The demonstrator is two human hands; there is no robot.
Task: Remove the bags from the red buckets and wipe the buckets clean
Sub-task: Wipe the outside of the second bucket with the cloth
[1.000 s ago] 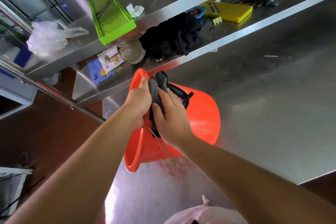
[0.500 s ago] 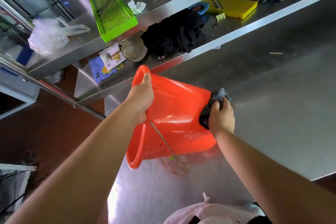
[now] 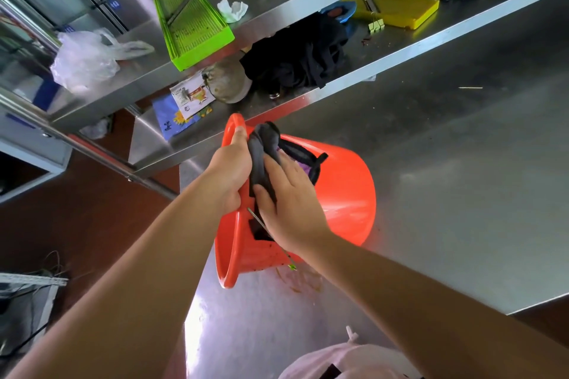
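A red bucket (image 3: 338, 194) lies tipped on its side on the steel bench (image 3: 462, 194), its open mouth turned toward the person and hanging just past the bench's near-left edge. The left hand (image 3: 229, 174) grips the upper part of the bucket's rim, fingers curled over the lip and thumb on the outer side. The right hand (image 3: 291, 206) sits just beside the left, over the bucket's side wall close to the rim, and presses a dark grey cloth (image 3: 263, 147) against the plastic with the fingers spread and fairly flat; the thumb tucks under a fold of the cloth. The cloth bunches up above the fingers and reaches the bucket's rim, touching the left hand. A thin wire handle (image 3: 271, 237) with a green tip runs from under the right hand down to the bench. On the bench just below the bucket lies a reddish smear with scraps (image 3: 301, 283). Nearer the person than the bucket, at the bottom edge of the view, sits a tied pale pink plastic bag (image 3: 345, 360). Beyond the bucket, a lower shelf holds a bundle of black fabric (image 3: 295, 61) and a yellow slicer (image 3: 397, 9); the shelf above it carries a green slicer (image 3: 191, 24) and a clear plastic bag (image 3: 83, 61).
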